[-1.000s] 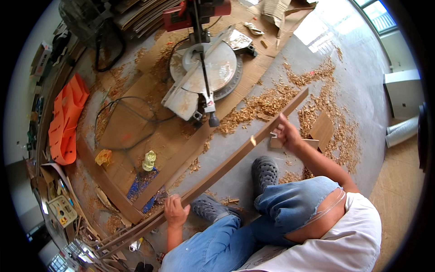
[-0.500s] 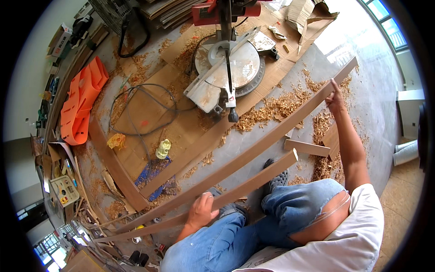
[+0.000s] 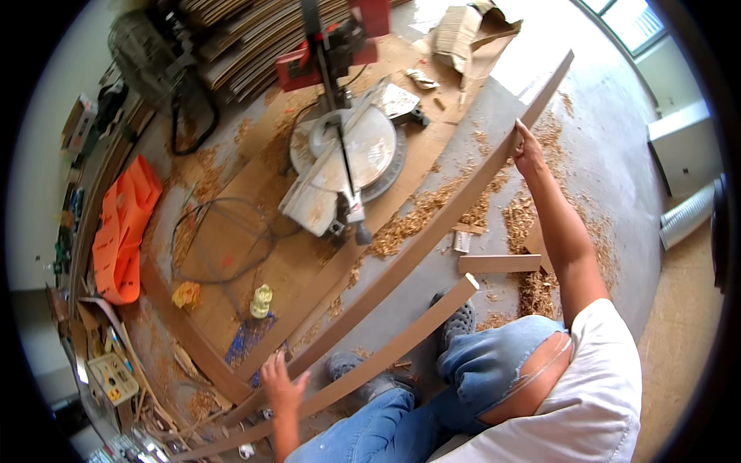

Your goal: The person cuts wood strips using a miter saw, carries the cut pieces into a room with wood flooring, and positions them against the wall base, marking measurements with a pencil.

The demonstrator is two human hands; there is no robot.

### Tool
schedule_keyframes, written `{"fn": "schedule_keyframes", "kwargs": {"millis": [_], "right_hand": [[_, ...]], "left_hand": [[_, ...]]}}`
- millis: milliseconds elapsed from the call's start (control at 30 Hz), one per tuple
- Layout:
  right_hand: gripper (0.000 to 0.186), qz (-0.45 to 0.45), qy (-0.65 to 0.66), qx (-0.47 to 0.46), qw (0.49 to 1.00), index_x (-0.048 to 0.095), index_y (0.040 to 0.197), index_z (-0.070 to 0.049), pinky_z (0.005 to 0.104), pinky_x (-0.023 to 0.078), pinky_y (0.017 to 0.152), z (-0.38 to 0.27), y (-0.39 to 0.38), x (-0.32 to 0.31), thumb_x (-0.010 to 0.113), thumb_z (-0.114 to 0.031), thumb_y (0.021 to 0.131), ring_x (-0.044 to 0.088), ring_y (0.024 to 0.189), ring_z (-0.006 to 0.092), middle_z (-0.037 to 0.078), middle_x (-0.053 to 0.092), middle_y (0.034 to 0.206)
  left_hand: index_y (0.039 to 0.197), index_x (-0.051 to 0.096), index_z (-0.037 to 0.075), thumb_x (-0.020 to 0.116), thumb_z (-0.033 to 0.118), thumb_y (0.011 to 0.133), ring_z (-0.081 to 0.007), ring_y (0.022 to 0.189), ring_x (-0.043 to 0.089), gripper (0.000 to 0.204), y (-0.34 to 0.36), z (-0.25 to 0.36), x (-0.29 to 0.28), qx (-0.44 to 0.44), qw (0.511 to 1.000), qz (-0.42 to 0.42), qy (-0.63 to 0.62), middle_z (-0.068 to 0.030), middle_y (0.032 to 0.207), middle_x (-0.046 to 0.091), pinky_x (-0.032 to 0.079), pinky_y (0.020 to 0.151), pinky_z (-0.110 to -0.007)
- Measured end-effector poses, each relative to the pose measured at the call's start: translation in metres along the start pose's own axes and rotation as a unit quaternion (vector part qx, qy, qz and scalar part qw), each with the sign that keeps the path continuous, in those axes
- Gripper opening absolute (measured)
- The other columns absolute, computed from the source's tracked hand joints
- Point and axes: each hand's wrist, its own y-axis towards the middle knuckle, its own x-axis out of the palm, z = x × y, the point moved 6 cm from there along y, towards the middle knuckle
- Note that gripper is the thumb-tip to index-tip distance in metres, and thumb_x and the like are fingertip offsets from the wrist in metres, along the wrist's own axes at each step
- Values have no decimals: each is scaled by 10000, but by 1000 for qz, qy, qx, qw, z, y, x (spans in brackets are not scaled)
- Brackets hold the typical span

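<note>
Far left, orange folded sheet (image 3: 127,231) on the floor, flat brown board (image 3: 193,337) just right of it. Then crumpled yellow wad (image 3: 185,294), looped black cable (image 3: 220,202) on the cardboard, small yellowish bottle (image 3: 262,301). Left hand (image 3: 282,388): fingers spread, thumb out, over the lower stretch of the long brown board (image 3: 424,241); can't tell if it's touching. Mitre saw (image 3: 367,147) sits beyond that board. Long board runs diagonally lower left to upper right; shorter board (image 3: 409,329) lies on the person's side of it, pale cut end near the shoe. Small offcut (image 3: 500,264) right of that end. Right hand (image 3: 528,154) is closed around the long board near its upper end, tip sticking out past it. Wood shavings (image 3: 534,295) below.
</note>
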Motion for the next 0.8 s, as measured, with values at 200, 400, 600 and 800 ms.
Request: {"fn": "schedule_keyframes", "kwargs": {"millis": [200, 400, 600, 800], "right_hand": [[361, -61, -60, -11, 996, 554, 885, -115, 179, 287, 370, -9, -28, 26, 809, -370, 884, 337, 456, 50, -36, 479, 695], [415, -186, -117, 39, 975, 599, 1049, -52, 189, 344, 453, 79, -119, 78, 758, -410, 909, 454, 627, 52, 50, 606, 914], [472, -167, -142, 8, 976, 600, 1119, -30, 262, 507, 671, 84, -118, 110, 789, -365, 845, 615, 774, 148, 42, 644, 962], [242, -159, -18, 8, 987, 653, 944, -85, 250, 412, 472, 20, -6, 139, 737, -308, 902, 548, 566, 108, 2, 616, 737]], "left_hand": [[867, 660, 17, 893, 374, 684, -428, 896, 628, 464, -7, -95, 43, -123, 969, -200, -81, -220, 900, 676, 498, 811, -478], [803, 602, 14, 897, 402, 696, -437, 795, 615, 499, 49, 18, 23, -16, 993, -53, -102, -217, 803, 631, 487, 692, -511], [895, 620, 28, 872, 422, 746, -462, 809, 640, 491, 67, 86, 24, 39, 995, -11, -94, -213, 812, 666, 509, 692, -528], [858, 636, 19, 853, 352, 788, -445, 808, 680, 404, 32, 17, 33, -42, 981, -100, -159, -227, 824, 700, 526, 678, -490]]}}
